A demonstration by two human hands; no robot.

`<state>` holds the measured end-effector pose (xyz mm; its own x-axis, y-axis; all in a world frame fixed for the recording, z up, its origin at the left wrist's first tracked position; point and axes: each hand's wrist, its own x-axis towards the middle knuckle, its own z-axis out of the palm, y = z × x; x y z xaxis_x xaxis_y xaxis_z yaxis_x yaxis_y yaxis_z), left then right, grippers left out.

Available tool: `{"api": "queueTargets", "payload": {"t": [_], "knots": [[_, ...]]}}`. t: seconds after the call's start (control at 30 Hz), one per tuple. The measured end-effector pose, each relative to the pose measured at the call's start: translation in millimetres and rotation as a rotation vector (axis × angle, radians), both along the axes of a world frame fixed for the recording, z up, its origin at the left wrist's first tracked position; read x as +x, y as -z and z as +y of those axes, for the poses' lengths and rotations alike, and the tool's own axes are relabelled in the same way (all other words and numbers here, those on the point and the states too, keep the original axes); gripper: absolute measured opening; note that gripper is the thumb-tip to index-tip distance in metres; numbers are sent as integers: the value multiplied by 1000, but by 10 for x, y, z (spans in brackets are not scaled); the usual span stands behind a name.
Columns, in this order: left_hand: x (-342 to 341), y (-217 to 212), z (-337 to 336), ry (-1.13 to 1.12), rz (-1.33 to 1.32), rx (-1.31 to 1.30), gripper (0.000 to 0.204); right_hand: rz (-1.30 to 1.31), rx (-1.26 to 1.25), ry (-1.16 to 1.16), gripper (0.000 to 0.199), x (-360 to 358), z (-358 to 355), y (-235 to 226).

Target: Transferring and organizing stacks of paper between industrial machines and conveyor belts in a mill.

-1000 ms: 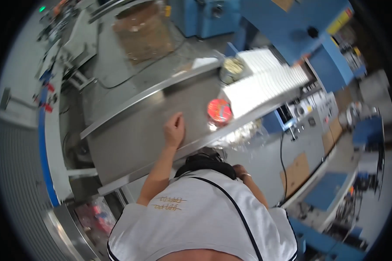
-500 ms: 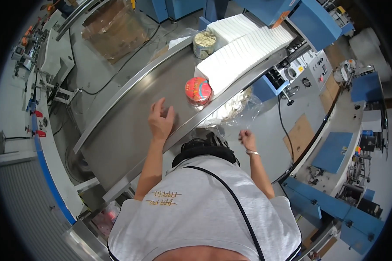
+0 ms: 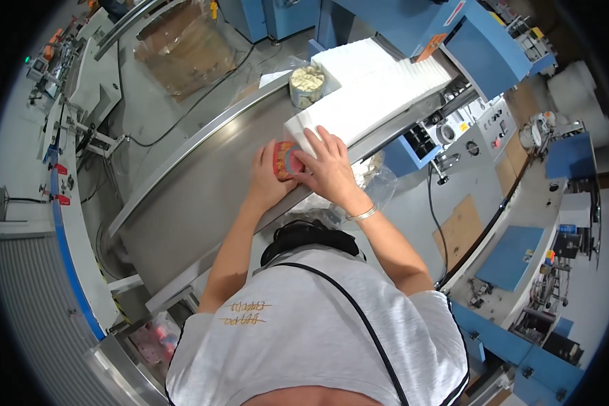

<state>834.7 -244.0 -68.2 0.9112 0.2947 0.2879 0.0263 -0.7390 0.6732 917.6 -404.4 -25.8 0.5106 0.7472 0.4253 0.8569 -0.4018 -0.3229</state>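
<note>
A round red container with a coloured label sits on the grey metal table, by the near end of a long row of white, tissue-like stacks. My left hand is closed around its left side. From the right comes my right hand, fingers stretched out; the upper ones lie against the end of the white row, the lower ones reach over the container's right side. The hands partly hide the container. Farther back stands a round tub with crumpled, cream-coloured pieces showing at its top.
A raised metal rail curves along the table's far left edge. Blue machines stand at the back right. A clear plastic bag with pale contents hangs beside the table. On the floor are a cardboard box in plastic and a black cable.
My right hand has come up from beside the table to the container and white row. My left hand has moved right and closed on the container, which now sits farther left and tilts differently.
</note>
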Motion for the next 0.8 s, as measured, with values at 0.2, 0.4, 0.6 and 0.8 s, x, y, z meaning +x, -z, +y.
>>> {"api": "queueTargets", "payload": {"t": [0.2, 0.4, 0.6, 0.8], "knots": [[-85, 7, 85, -195, -33, 34, 81, -78, -77, -20, 44, 44, -38, 20], [71, -88, 317, -633, -126, 461, 73, -83, -112, -3, 46, 138, -18, 125], [-2, -73, -355, -140, 226, -43, 62, -102, -71, -13, 42, 162, 22, 244], [230, 195, -705, 22, -101, -1125, 60, 109, 215, -131, 41, 325, -299, -40]]}}
